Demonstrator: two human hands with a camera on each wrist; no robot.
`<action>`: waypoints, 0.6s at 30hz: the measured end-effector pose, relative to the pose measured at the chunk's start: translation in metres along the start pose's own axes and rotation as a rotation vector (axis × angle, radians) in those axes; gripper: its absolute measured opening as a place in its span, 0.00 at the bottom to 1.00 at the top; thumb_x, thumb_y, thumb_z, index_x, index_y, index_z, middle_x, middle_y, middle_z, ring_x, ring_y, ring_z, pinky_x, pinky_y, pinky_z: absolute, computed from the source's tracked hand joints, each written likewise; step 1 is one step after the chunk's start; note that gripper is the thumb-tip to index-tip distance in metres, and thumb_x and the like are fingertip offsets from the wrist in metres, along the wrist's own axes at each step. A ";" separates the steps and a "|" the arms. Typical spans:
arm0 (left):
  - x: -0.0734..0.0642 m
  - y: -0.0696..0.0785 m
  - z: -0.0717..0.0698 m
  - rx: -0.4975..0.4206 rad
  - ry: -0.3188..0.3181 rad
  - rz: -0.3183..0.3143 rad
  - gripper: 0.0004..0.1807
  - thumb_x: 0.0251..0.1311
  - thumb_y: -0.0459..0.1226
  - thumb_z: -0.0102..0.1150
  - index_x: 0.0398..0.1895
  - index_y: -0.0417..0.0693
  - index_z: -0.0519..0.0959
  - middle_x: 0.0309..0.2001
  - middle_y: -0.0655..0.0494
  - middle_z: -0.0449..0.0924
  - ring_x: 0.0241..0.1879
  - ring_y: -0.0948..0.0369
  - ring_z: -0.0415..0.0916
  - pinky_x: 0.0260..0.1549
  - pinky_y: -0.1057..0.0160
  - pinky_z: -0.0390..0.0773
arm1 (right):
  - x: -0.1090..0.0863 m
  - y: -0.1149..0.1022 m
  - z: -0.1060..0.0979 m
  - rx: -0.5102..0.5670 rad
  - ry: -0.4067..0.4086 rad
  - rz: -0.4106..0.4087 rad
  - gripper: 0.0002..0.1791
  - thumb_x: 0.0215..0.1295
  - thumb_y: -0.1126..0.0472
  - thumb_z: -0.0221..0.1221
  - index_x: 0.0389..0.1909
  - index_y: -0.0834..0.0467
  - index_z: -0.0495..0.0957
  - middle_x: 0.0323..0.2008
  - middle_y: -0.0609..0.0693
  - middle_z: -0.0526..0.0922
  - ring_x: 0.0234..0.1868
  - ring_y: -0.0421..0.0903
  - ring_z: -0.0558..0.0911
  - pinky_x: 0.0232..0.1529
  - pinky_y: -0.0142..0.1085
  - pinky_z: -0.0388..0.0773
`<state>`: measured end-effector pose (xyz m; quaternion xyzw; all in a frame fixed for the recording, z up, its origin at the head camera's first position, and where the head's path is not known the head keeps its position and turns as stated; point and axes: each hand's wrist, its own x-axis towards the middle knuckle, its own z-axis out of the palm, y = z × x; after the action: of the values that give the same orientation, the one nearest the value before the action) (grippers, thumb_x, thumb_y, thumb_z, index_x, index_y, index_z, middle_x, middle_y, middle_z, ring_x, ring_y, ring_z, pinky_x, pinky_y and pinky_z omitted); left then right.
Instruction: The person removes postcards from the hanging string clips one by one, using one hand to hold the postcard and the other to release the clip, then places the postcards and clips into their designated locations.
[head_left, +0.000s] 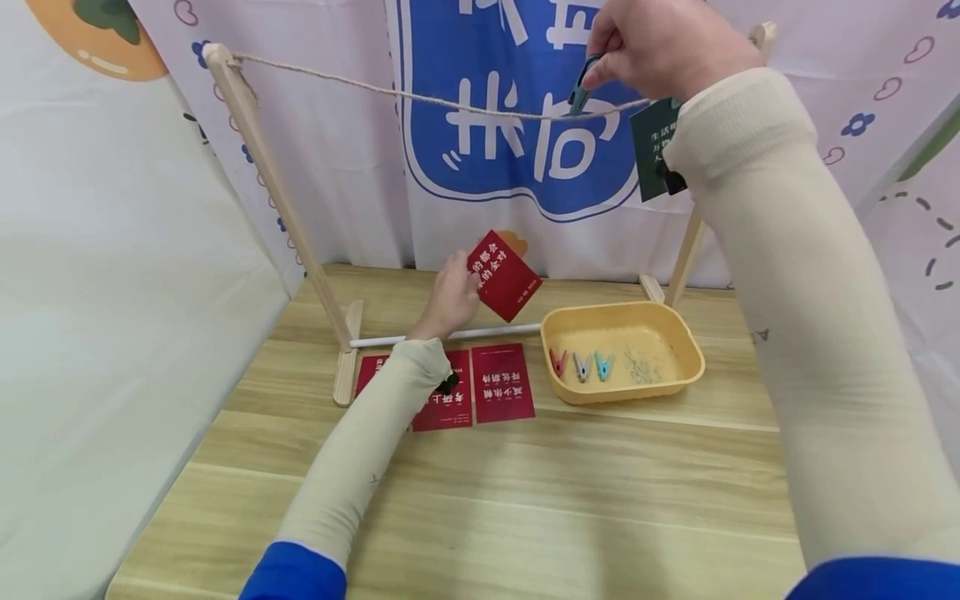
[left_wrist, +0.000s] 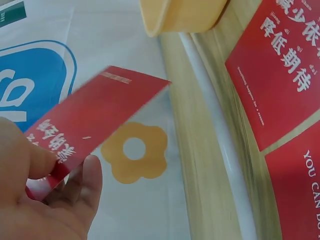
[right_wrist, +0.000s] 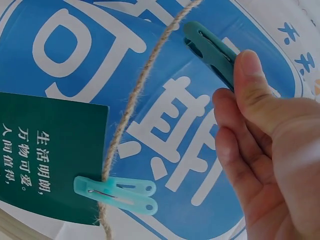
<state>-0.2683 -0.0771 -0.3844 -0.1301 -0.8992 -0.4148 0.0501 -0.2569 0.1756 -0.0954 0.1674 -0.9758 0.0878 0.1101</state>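
Table point(head_left: 570, 492), light wood grain. I log directly on it: three red cards point(head_left: 504, 392) in row, two partly hidden; yellow tray point(head_left: 630, 395); two wooden stand feet point(head_left: 345, 377). White rod point(head_left: 495, 332) beside cards, contact unclear to me.
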 end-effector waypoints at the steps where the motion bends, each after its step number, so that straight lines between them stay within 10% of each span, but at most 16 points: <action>1: 0.000 0.000 0.000 -0.019 -0.005 -0.009 0.16 0.80 0.30 0.44 0.65 0.35 0.67 0.56 0.38 0.74 0.58 0.44 0.74 0.62 0.45 0.78 | 0.000 0.000 -0.001 -0.002 0.004 -0.006 0.21 0.82 0.59 0.51 0.65 0.66 0.79 0.63 0.68 0.80 0.57 0.66 0.81 0.70 0.59 0.76; 8: -0.005 -0.002 -0.002 -0.227 0.063 -0.006 0.20 0.76 0.30 0.57 0.67 0.39 0.66 0.57 0.36 0.82 0.53 0.45 0.85 0.52 0.50 0.89 | 0.001 0.005 -0.003 -0.011 -0.003 -0.042 0.19 0.82 0.60 0.50 0.64 0.65 0.79 0.63 0.67 0.80 0.56 0.64 0.81 0.70 0.57 0.77; 18: -0.007 -0.006 -0.006 -0.277 0.147 -0.012 0.19 0.74 0.33 0.62 0.64 0.39 0.74 0.50 0.38 0.89 0.49 0.47 0.88 0.52 0.52 0.88 | -0.005 0.016 -0.003 0.014 -0.007 -0.026 0.21 0.82 0.56 0.52 0.64 0.62 0.81 0.62 0.65 0.81 0.55 0.63 0.83 0.69 0.56 0.78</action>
<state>-0.2631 -0.0867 -0.3866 -0.0997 -0.8281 -0.5434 0.0950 -0.2571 0.1928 -0.0962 0.1810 -0.9733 0.0926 0.1065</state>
